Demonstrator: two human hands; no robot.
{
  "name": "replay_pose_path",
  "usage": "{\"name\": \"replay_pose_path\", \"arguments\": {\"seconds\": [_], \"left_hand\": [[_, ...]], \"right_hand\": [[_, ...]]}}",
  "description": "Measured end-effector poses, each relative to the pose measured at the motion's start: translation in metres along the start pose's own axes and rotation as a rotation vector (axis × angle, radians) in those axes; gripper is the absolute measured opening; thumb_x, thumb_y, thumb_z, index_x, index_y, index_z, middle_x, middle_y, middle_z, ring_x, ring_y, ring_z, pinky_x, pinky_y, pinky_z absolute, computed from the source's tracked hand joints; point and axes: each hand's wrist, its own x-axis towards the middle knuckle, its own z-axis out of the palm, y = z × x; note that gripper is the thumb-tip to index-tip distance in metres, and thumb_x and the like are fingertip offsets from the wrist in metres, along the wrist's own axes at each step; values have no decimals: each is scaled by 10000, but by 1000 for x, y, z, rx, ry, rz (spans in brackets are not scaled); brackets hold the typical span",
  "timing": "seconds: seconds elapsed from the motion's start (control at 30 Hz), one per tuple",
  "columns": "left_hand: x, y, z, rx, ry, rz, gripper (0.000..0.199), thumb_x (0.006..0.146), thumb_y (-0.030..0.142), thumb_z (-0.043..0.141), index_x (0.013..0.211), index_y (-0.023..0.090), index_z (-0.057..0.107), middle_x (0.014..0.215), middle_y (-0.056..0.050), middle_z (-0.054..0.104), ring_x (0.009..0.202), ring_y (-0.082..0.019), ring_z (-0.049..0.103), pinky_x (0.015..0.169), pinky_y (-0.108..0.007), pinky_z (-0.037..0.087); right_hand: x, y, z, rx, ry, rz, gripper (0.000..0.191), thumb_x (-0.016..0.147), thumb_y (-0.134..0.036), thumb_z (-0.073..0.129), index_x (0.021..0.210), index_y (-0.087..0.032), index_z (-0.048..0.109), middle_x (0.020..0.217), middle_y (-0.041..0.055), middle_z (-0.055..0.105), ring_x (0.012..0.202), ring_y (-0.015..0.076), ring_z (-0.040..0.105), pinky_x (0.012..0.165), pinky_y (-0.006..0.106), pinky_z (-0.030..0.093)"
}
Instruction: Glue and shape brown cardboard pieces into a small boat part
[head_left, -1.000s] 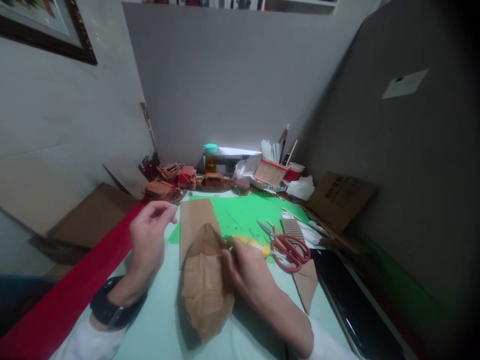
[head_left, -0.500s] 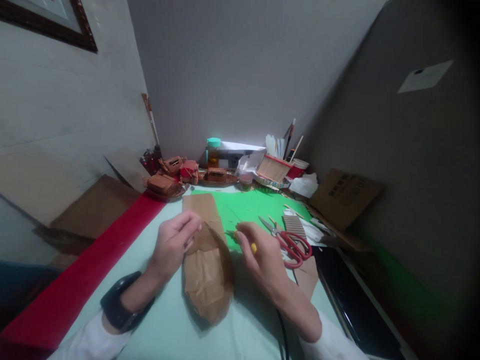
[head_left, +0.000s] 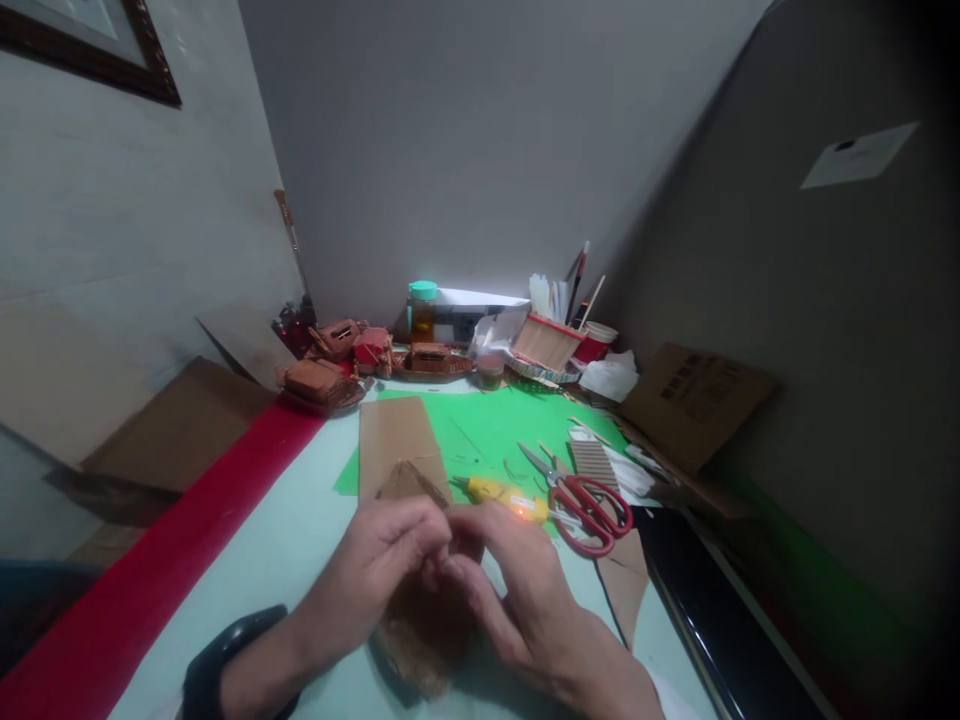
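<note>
Both hands meet over a brown cardboard boat-shaped hull (head_left: pixel 420 650), which rests on the pale table cover. My left hand (head_left: pixel 401 555) is closed in a pinch; whatever it holds is too small or hidden to make out. Against its fingertips, my right hand (head_left: pixel 514 580) brings thumb and fingers together, and what lies between them is hidden. The hands cover the middle of the hull. Just beyond my right hand a yellow glue gun (head_left: pixel 506 498) lies with a small orange light lit, beside red-handled scissors (head_left: pixel 592 512).
A flat cardboard piece (head_left: pixel 401 435) lies on a green sheet (head_left: pixel 487 430). Along the back stand several brown model boats (head_left: pixel 431 362), a jar with a turquoise lid (head_left: pixel 423 310) and a stick-sided holder (head_left: pixel 549 343). A black glossy panel (head_left: pixel 712 610) lies at right.
My right hand has let go of the glue gun, now lying on the table, and moved left to meet my left hand. My left hand has shifted right and nearer me, over the hull.
</note>
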Motion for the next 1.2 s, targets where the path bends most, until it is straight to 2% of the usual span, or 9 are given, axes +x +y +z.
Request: {"name": "replay_pose_path", "arguments": {"seconds": [0.17,0.27,0.37,0.5,0.67,0.77,0.93,1.03,1.2], "left_hand": [[3,8,-4,-26,91,-37,251,949,306,567,756,240,713,733,21,701,705,-126,626,672,-186,474],[2,8,-3,-56,125,-56,178,894,277,628,802,273,780,783,5,756,723,-145,667,686,-191,516],[2,6,-1,-98,165,-84,126,809,234,704,764,284,810,747,-12,782,677,-166,697,636,-203,545],[-1,4,-1,-151,165,-115,91,747,231,763,663,251,791,612,-11,736,540,-144,640,521,-194,505],[-4,2,-1,-209,100,-177,318,817,378,729,590,188,612,491,23,572,439,-107,500,420,-194,375],[-3,-2,-1,-204,82,-177,421,811,451,734,577,187,505,489,48,465,453,-91,404,436,-208,297],[-4,-7,0,-239,23,-155,481,752,514,773,560,195,468,518,45,433,510,-112,386,487,-252,286],[-5,-7,0,-284,-13,-168,507,710,524,805,546,199,452,495,55,410,488,-104,360,468,-251,254],[-6,-10,1,-297,-34,-173,520,762,635,714,565,200,507,457,51,425,420,-104,361,436,-254,237]], "right_hand": [[0,0,-1,32,32,54,137,975,-176,470,1010,-132,595,823,53,643,714,152,580,654,278,475],[0,0,-2,38,50,67,143,978,-186,476,1037,-140,598,848,56,640,733,158,574,661,289,480],[-1,0,-4,32,86,59,164,961,-167,508,1102,-138,586,914,75,651,774,169,575,698,312,490],[0,-2,-5,10,130,-43,242,915,-106,542,1154,-122,575,970,109,664,845,198,590,736,348,495],[1,-3,-1,30,105,-122,282,883,-108,582,1165,-112,571,1017,133,680,862,216,598,740,374,515],[0,-2,1,50,116,-132,294,886,-100,595,1180,-105,578,996,134,680,838,208,597,725,361,528],[0,-5,0,83,111,-152,229,957,-146,570,1184,-158,600,971,108,695,849,199,631,706,343,544],[0,-7,-1,111,159,-155,188,962,-166,587,1145,-169,632,915,89,689,796,181,624,671,319,541],[0,-5,1,187,123,-82,184,956,-179,607,1131,-161,661,912,85,675,821,172,642,682,283,551]]}}
